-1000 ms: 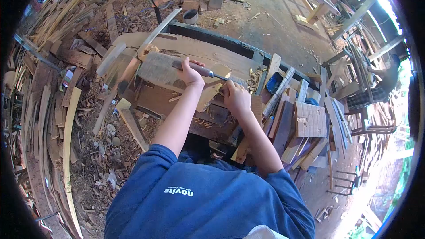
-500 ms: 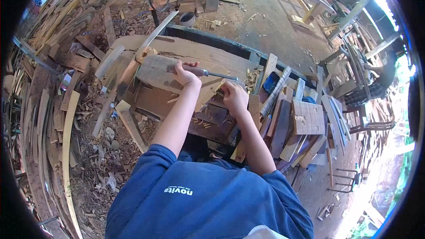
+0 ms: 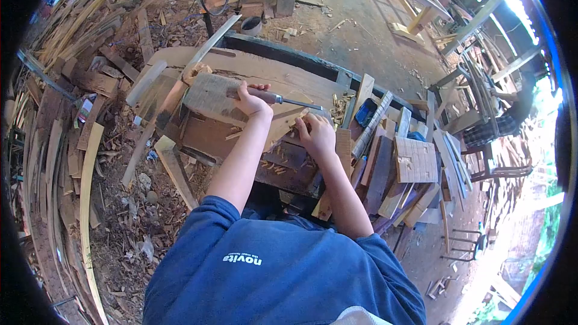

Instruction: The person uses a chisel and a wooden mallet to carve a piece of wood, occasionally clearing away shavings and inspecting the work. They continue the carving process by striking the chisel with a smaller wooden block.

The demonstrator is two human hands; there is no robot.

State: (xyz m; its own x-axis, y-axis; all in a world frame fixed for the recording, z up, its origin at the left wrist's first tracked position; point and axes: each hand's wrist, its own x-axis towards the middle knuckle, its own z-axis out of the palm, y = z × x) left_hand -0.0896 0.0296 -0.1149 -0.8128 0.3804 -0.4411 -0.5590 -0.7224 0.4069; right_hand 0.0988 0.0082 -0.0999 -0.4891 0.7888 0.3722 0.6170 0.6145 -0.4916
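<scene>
Our left grip (image 3: 253, 103) is wrapped round the handle of the chisel (image 3: 278, 99), upper centre of the frame, blade pointing right. Our right grip (image 3: 316, 135) sits curled just below the blade's tip; whether it pinches anything, we cannot tell. Bottom centre, our blue shirt (image 3: 283, 277) reads "novita", upside down.

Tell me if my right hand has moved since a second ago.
Yes, slightly: judged against the notched wooden block lying off to the right, your right hand has shifted toward your body.

Brown-handled chisel (image 3: 276, 98), metal blade pointing right
</scene>
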